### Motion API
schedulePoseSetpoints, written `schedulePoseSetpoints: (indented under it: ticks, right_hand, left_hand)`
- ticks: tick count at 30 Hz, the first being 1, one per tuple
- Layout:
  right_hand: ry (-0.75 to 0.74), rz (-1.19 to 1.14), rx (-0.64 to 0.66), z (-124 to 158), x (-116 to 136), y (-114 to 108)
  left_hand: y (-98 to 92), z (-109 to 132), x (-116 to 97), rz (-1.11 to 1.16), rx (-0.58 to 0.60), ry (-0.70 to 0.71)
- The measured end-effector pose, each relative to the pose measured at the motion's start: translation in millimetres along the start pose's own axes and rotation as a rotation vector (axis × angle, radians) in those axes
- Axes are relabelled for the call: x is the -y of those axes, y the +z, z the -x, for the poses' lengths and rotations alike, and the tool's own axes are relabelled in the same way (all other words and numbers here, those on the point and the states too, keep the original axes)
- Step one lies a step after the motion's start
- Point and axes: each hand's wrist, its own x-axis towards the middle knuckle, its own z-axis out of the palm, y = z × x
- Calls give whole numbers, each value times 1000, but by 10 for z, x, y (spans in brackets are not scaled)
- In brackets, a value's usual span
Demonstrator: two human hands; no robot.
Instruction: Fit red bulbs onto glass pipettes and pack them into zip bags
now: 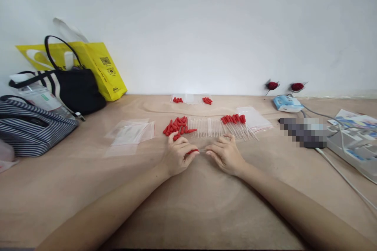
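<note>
My left hand (177,157) pinches a red rubber bulb (192,151) near the table's middle. My right hand (224,153) pinches the clear tube (202,150) that meets the bulb; the two hands sit close together. Just beyond the left hand lies a loose pile of red bulbs (177,126). A row of bare clear tubes (206,127) lies behind the hands. To its right lie several tubes fitted with red bulbs (237,123).
Empty zip bags (129,136) lie at left, another clear bag (253,118) behind the fitted tubes. Small bags with red bulbs (191,99) sit by the wall. Striped, black and yellow bags (70,82) crowd the far left; cables, a blue device (286,103) and boxes at right.
</note>
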Motion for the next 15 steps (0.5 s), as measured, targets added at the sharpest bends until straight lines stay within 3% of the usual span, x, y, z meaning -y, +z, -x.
schedulePoseSetpoints:
  ticks: [5,8,11,15]
  right_hand:
    - [-87,193,-25,15,0,-22]
    - [-20,234,-5,17,-27,-42]
    - [266,274,-26,-25,-177,-67]
    - [691,325,-65,-120,-481,-44]
  left_hand:
    - [-10,-6,-10,-1,21,-23]
    - [-17,-12,28,-23,28,-116]
    - [-15,-18,84,-63,24,-231]
    - [-6,-21,112,-78,65,-261]
